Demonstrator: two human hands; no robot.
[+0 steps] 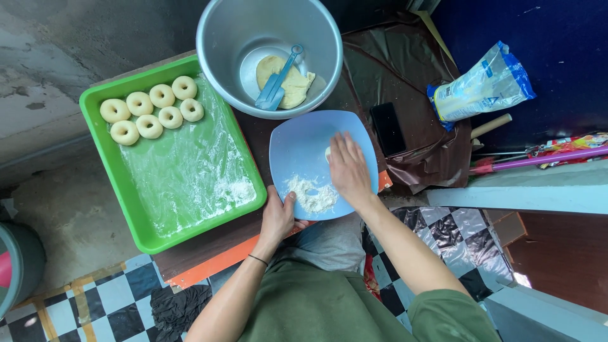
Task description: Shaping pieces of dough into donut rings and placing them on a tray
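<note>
The right hand (348, 170) lies flat on the blue plate (304, 142), covering most of a small pale lump (327, 152) beneath its fingers, so its shape cannot be told. Left of the plate, a grey bucket (19, 266) is cut off by the edge

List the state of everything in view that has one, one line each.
Left hand: grips the blue plate's near rim.
Right hand: flat, palm down on a dough piece.
Blue plate: holds a flour heap.
Green tray: floured, seven dough rings in its far corner.
Metal bowl: holds dough and a blue scraper.
Flour bag: lying on its side.
Phone: screen dark.
</note>
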